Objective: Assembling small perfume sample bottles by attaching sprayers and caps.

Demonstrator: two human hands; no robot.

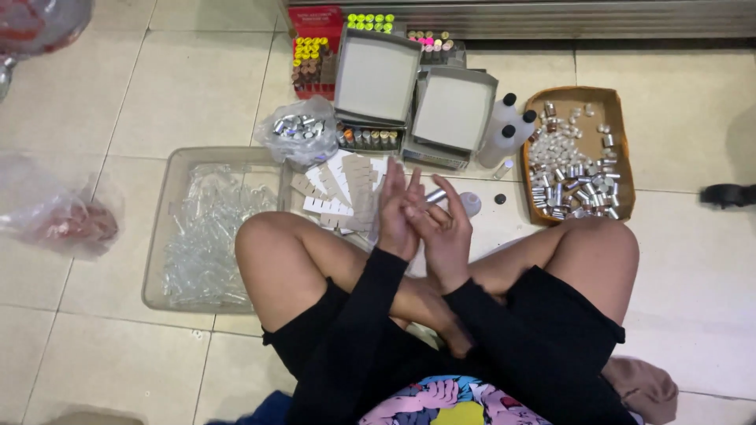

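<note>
Seated cross-legged on tiled floor. Left hand and right hand pressed together, fingers closed round a small silver vial above the label strips. Risk: vial slips, rolls among the clutter. Plastic tray crowds the left knee; cardboard tray hems the right.

A makeshift small-goods packing spot on the pale tiled floor of a shop or home workshop, beside the ribbed metal base of a roller shutter. Stock lies sorted in bulk: a clear plastic tray of empty glass vials, a brown cardboard tray heaped with small silver metal caps, open grey cardboard boxes of filled tubes, a red carton of yellow-capped vials and two white plastic squeeze bottles with black caps.
</note>
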